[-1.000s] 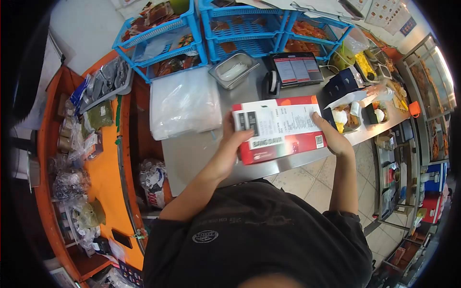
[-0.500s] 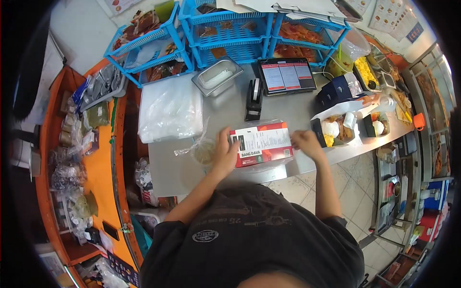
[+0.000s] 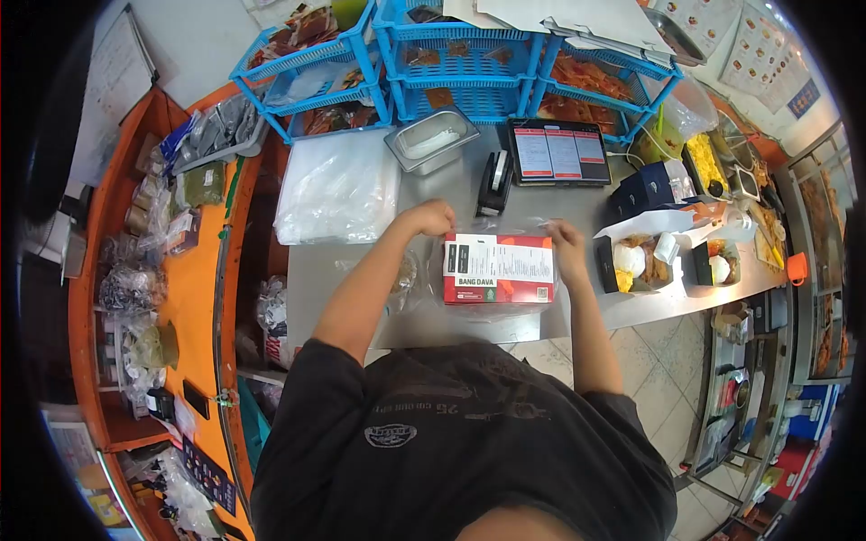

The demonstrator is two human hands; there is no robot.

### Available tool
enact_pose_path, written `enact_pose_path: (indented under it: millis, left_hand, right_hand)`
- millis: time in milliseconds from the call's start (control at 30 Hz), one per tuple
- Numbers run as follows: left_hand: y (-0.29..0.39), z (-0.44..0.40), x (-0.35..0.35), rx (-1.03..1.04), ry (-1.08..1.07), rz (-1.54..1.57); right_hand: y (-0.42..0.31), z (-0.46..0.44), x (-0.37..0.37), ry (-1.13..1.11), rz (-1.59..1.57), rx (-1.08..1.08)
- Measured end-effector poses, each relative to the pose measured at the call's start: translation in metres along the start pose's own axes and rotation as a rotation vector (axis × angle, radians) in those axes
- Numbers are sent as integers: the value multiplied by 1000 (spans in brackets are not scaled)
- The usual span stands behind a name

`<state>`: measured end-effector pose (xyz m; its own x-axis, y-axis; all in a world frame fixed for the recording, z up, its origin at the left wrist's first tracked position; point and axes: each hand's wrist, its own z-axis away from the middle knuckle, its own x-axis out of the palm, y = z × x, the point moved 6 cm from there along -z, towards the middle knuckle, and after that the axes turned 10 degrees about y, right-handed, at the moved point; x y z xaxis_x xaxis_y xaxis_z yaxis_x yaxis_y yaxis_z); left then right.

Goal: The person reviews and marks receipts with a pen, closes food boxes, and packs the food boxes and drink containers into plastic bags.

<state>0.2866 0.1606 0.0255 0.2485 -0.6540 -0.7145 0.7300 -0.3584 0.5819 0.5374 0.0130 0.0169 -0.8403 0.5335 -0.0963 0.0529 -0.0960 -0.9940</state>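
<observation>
A red food box (image 3: 499, 290) with a white printed receipt (image 3: 502, 261) on top lies on the metal counter in front of me. Clear thin plastic bag film (image 3: 516, 225) surrounds it and shows above its far edge. My left hand (image 3: 431, 217) is closed at the box's far left corner, pinching the bag's edge. At the far right corner, my right hand (image 3: 566, 242) has its fingers pressed together on the film. Left of the box, partly behind my forearm, sits another clear bag (image 3: 403, 275) with contents I cannot make out.
Behind the box stand a black tape dispenser (image 3: 494, 183), a tablet (image 3: 559, 151) and a steel container (image 3: 431, 140). A stack of clear plastic bags (image 3: 338, 187) lies to the left. Blue tiered baskets (image 3: 465, 61) line the back. Open food boxes (image 3: 635, 264) stand at the right.
My left hand has left the box's side and moved up to its far left corner. My right hand has risen to the far right corner. The plastic film is now spread between them.
</observation>
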Motion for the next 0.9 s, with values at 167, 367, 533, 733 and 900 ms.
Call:
enact_pose_path:
  millis: [167, 367, 533, 733, 900]
  left_hand:
    - [8, 63, -15, 46, 314, 213]
    - [24, 52, 18, -54, 20, -31]
    - [20, 35, 9, -97, -11, 2]
    - [34, 47, -19, 15, 429, -27]
    - [26, 54, 0, -125, 204, -355]
  right_hand:
    - [33, 32, -31, 108, -198, 38]
    - [37, 63, -25, -92, 17, 429]
    - [30, 70, -30, -35, -40, 434]
    - [-3, 83, -34, -60, -41, 458]
    - [-35, 94, -13, -87, 13, 432]
